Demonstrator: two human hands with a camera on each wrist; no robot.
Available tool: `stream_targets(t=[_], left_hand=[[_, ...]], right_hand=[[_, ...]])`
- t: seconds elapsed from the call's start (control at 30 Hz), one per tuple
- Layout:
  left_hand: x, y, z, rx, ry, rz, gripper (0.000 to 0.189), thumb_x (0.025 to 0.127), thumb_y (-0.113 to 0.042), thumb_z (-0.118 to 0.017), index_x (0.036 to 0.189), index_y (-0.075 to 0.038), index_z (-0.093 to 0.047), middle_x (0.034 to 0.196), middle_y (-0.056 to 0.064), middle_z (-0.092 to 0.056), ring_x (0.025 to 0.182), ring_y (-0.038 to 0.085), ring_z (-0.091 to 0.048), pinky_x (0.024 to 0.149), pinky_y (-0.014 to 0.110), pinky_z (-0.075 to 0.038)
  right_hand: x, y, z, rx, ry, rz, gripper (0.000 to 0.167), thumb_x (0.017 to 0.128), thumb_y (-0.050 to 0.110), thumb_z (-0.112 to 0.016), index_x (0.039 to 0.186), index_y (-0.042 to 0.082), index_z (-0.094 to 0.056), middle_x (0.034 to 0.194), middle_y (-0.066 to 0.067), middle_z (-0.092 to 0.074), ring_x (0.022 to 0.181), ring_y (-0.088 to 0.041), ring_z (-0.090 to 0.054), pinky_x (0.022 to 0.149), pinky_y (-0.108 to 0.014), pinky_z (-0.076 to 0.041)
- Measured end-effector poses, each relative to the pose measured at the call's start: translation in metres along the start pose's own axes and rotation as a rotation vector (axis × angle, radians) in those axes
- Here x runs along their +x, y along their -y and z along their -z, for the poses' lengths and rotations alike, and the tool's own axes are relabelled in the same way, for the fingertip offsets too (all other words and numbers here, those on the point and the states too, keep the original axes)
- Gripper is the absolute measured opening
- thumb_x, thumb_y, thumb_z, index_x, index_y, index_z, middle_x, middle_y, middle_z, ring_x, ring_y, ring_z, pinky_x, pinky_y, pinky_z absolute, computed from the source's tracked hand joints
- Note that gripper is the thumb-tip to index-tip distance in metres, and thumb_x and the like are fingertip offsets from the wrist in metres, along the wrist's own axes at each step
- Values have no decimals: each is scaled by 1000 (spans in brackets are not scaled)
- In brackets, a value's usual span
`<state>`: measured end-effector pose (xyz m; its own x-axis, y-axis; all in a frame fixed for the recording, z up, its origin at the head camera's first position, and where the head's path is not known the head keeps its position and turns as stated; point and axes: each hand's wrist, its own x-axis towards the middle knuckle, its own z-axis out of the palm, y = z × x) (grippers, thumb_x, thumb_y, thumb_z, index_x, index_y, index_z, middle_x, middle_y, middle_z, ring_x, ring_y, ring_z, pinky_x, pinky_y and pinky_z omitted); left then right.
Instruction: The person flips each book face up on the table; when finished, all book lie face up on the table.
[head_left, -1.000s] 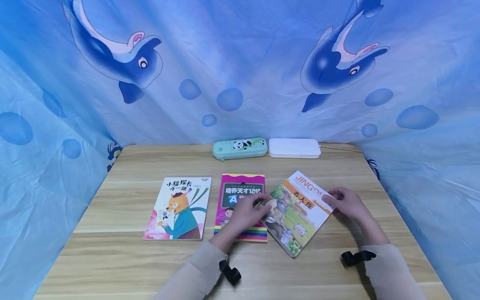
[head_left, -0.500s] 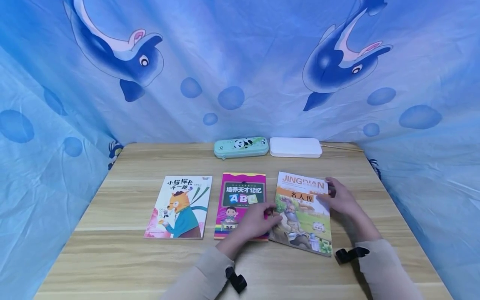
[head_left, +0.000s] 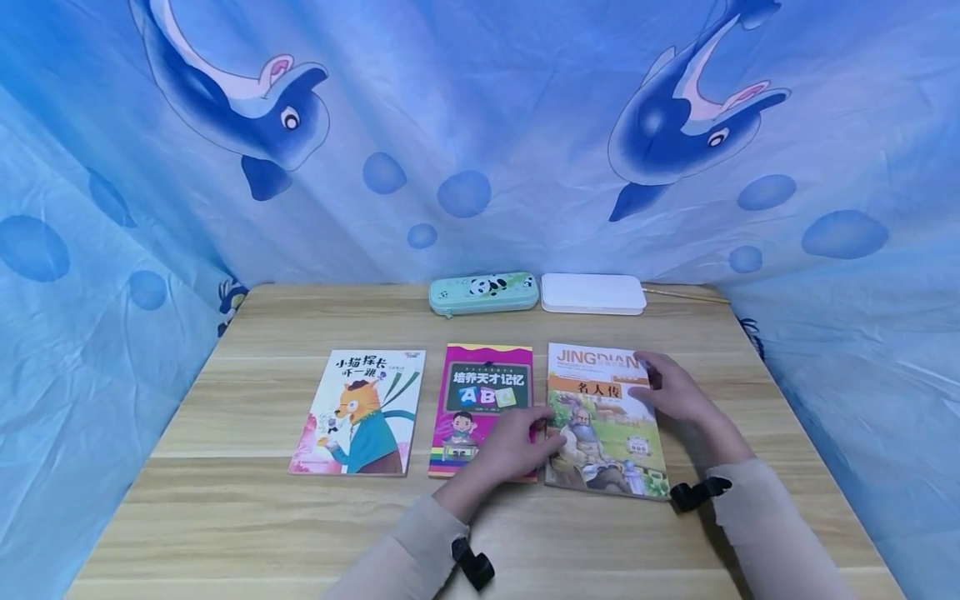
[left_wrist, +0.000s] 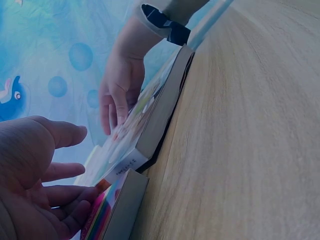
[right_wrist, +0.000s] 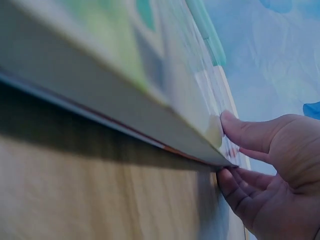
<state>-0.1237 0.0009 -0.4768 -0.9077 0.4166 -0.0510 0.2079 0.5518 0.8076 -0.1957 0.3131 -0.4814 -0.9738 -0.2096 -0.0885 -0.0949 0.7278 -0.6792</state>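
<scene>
In the head view, a book [head_left: 600,450] with an old man on its cover and "JINGDIAN" printed on top lies at the right of a row. My right hand [head_left: 675,392] pinches its upper right corner; the right wrist view shows the thumb [right_wrist: 245,131] over the cover and fingers below. My left hand [head_left: 513,446] is at its left edge, over part of a pink ABC book [head_left: 487,354]. The left wrist view has the left thumb [left_wrist: 67,134] held straight off the cover, other fingers touching near the pink book. A fox-cover book [head_left: 360,417] lies at the left.
At the table's back stand a mint panda pencil case [head_left: 483,293] and a white flat case [head_left: 592,293], with a thin stick [head_left: 686,295] beside it. A blue dolphin-print curtain [head_left: 480,108] hangs behind the wooden table [head_left: 262,533].
The old-man book has turned from a slant to nearly straight, beside the pink book. My right hand has shifted slightly left and upward with its corner; my left hand has moved slightly right.
</scene>
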Motion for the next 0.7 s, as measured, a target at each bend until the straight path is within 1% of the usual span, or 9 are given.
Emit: stream_targets(t=[0.03,0.17,0.27,0.33,0.4,0.47,0.57,0.63,0.7], left_hand=[[0,0,0,5,-1,-4,51,93,-40,-72,135,-11,-65,120,3,-67,92,11,-57,77,26,-51],[1,2,-1,2,0,-16,50,94,-39,-71,134,-10,-65,118,3,-67,90,10,-56,75,25,-50],[1,2,0,-3,4,-16,49,95,-39,-71,134,-10,-65,115,2,-67,86,10,-54,71,24,-48],[0,3,1,-9,11,-9,50,95,-40,-71,135,-11,-64,116,3,-66,88,12,-55,72,26,-50],[-1,2,4,-21,17,0,53,94,-42,-71,137,-12,-63,123,3,-66,100,15,-60,82,31,-54],[-3,3,9,-18,20,11,58,94,-45,-70,140,-13,-61,132,4,-63,115,20,-60,93,38,-54],[-6,5,21,20,-3,13,60,94,-46,-70,144,-14,-57,142,5,-58,133,25,-52,108,45,-47],[-7,8,31,65,-32,5,60,95,-43,-70,145,-13,-56,144,6,-57,136,26,-50,110,47,-45],[-9,12,42,102,-67,-5,57,96,-38,-70,145,-12,-56,144,7,-57,136,27,-50,110,48,-45]], right_hand=[[2,-1,1,-4,6,17,70,95,10,-70,153,-4,-34,136,-29,-50,118,-43,-54,98,-58,-48],[8,-2,3,-23,31,69,68,95,9,-70,152,-6,-35,136,-30,-51,120,-46,-54,101,-61,-45],[11,-2,4,-33,36,88,67,95,8,-70,150,-8,-36,136,-31,-51,120,-47,-53,102,-63,-43],[11,-3,3,-31,36,86,67,95,10,-70,150,-7,-36,134,-31,-52,119,-46,-54,101,-62,-44],[11,-3,4,-24,33,79,68,96,13,-70,151,-7,-36,135,-31,-52,119,-47,-54,102,-62,-45],[10,-3,5,-18,20,56,69,97,18,-69,152,-6,-34,139,-32,-49,122,-49,-53,103,-63,-44],[7,2,9,-13,-12,21,72,99,24,-68,154,-5,-31,151,-35,-36,134,-54,-41,108,-67,-37],[4,8,13,-18,-36,0,75,99,29,-68,154,-4,-30,156,-35,-28,139,-56,-31,110,-70,-32],[1,14,16,-30,-50,-8,76,99,34,-67,155,-3,-30,158,-34,-25,143,-56,-24,112,-71,-27]])
